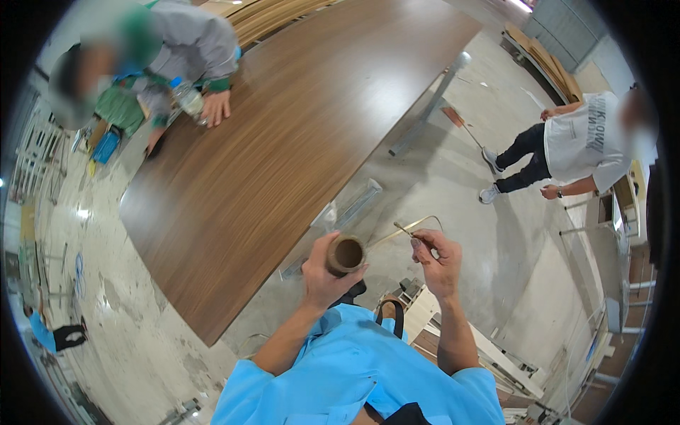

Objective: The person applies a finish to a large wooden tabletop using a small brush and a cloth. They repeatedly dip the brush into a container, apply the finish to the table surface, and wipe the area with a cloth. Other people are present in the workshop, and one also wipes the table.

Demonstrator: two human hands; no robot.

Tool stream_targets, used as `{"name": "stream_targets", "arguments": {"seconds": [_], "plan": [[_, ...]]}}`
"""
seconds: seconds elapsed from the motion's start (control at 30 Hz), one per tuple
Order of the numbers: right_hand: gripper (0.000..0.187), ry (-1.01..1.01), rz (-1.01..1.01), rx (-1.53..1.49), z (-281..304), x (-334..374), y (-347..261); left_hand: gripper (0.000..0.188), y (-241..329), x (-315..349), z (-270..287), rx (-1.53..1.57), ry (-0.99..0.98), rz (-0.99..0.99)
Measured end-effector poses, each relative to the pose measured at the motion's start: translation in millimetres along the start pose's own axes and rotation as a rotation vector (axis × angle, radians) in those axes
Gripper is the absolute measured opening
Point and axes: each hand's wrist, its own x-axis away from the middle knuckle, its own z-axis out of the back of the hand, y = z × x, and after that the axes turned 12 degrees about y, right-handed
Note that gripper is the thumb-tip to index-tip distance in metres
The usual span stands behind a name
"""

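My left hand [320,278] is wrapped round a small round brown container [341,267], its open mouth tipped toward me. Brownish matter seems to fill its inside, but what it is I cannot tell. In my right hand [440,261], thumb and fingers pinch a short thin stick [402,228] that points up and left; its tip is too small to make out. Both hands are in the air in front of my chest, just off the near right edge of a large brown wood-grain panel [283,127]. Neither hand touches the panel.
Across the panel a person in grey and green [191,39] leans on it beside a clear bottle [188,98]. At right stands a person in a white shirt [581,134]. Metal supports [425,106] show under the panel; a pale frame [489,347] lies by my right side.
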Motion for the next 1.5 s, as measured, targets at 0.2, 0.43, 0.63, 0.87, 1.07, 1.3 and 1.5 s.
{"name": "stream_targets", "arguments": {"seconds": [0.2,0.43,0.63,0.87,1.07,1.3,1.5], "plan": [[0.013,0.015,0.387,0.358,44,-108,-34,0.078,1,-70,-131,0.169,-0.136,-0.096],[0.013,-0.029,0.653,0.678,72,-221,-45,0.078,15,-147,-239,0.252,-0.149,-0.117],[0.009,-0.073,0.696,0.876,94,-280,-32,0.08,15,-185,-301,0.225,-0.167,-0.187],[0.008,-0.109,0.686,0.889,131,-320,-6,0.074,21,-198,-352,0.083,-0.154,-0.215],[0.012,-0.107,0.713,0.803,176,-373,20,0.072,41,-208,-411,0.039,-0.072,-0.269],[0.012,-0.142,0.69,0.625,255,-420,60,0.069,72,-192,-491,-0.165,0.018,-0.224],[0.018,-0.167,0.609,0.643,284,-439,74,0.064,89,-184,-529,-0.114,0.03,-0.206]]}}
